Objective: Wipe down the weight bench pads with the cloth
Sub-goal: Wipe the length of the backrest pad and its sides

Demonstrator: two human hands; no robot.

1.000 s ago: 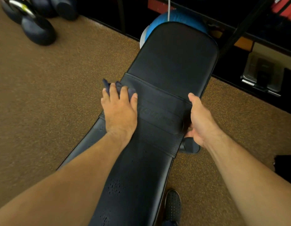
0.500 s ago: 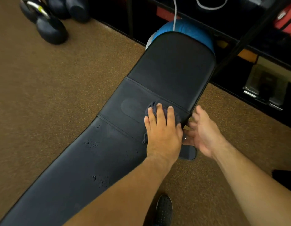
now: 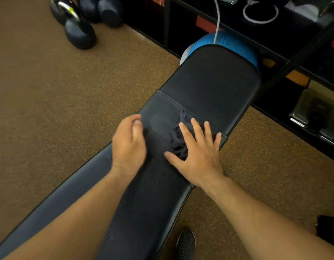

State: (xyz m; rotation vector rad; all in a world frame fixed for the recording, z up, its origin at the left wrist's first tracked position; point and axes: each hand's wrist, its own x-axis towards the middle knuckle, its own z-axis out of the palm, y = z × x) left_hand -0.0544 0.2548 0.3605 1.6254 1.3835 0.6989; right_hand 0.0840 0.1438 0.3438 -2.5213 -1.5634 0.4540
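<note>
Dark kettlebells [image 3: 80, 32] are seen on the brown floor [image 3: 68, 109], well left of the bench pad [image 3: 209, 81]. The left hand [image 3: 128, 145] is held over the pad's left edge, fingers loosely curled, with nothing gripped. The dark cloth [image 3: 177, 144] is bunched on the pad's middle band and is pressed down by the spread, straight fingers of the right hand [image 3: 200, 156]. A blue ball [image 3: 228, 42] is seen behind the pad's far end.
</note>
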